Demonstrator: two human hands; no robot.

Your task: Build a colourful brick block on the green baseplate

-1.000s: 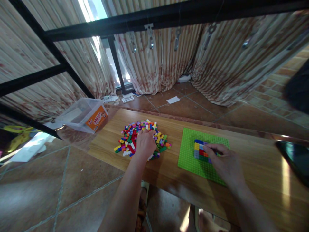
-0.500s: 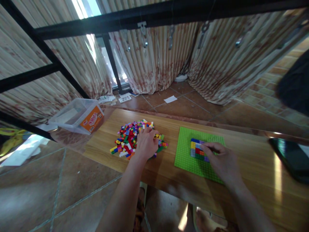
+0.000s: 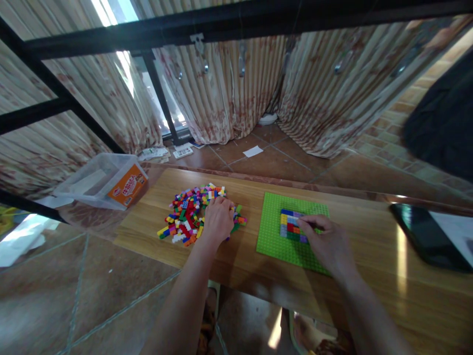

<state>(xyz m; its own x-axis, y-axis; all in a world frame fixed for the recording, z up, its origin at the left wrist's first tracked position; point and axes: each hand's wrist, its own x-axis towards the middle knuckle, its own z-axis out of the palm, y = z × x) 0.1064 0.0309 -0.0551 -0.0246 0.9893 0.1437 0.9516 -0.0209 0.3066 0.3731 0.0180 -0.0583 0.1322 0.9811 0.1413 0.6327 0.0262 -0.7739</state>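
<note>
My left hand (image 3: 219,219) reaches palm down into a loose pile of small coloured toy bricks (image 3: 188,209). Its fingers bend down among the bricks, and the fingertips are hidden. On a green studded baseplate (image 3: 269,231) sits a rectangular patch of joined bricks (image 3: 290,228) in blue, yellow, red, orange, green and pale tones. My right hand (image 3: 325,241) is over the right side of this patch, thumb and forefinger pinched together at its bricks. Whatever lies between those fingertips is too small to make out. The hand covers the patch's right edge.
A clear plastic box (image 3: 99,185) with an orange label stands left of the pile. Right of the baseplate, a black phone-like device (image 3: 424,236) lies on the wooden bench (image 3: 369,236) beside white paper (image 3: 453,229). A black metal frame (image 3: 229,29) crosses above.
The camera view has turned slightly right, so everything sits further left in the picture. My left hand stays in the pile, and my right hand keeps its pinch at the patch.
</note>
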